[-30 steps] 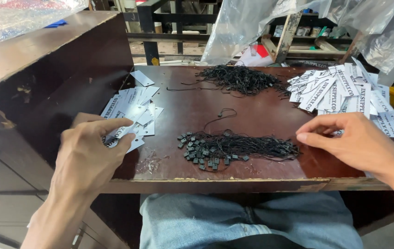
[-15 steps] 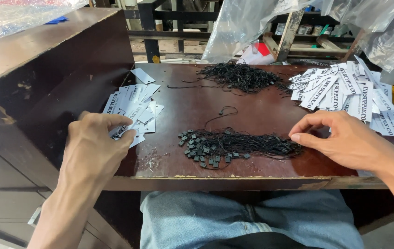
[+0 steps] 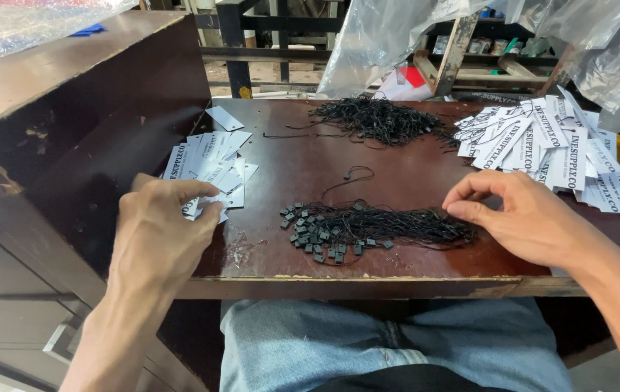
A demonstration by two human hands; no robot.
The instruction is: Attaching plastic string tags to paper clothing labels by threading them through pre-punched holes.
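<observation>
The left hand [image 3: 164, 232] is resting on the near edge of the small pile of white tags [image 3: 208, 168] at the left side of the brown table [image 3: 302, 163]. Its fingers are curled narrow and are pinching one white tag at the edge of the pile. Compared with a second ago, this hand is sitting a little lower and closer to the table edge, and its fingers are bent in more.

The right hand [image 3: 531, 218] is lying at the right end of the bunch of black strings [image 3: 375, 226] in the middle of the table. Its thumb and first finger are closing together on the string ends, so it is narrow, but whether it is really gripping a string cannot be told. This hand is sitting further left than it was a second ago, nearer to the strings.

The black strings have small dark square ends at their left side. The tags in the left pile are white, long and flat, with dark print. A much bigger heap of the same white tags [image 3: 542, 141] is lying at the far right of the table. Another black string pile [image 3: 375, 120] is lying at the far middle. Clear plastic bags [image 3: 390, 36] are hanging behind the table.
</observation>
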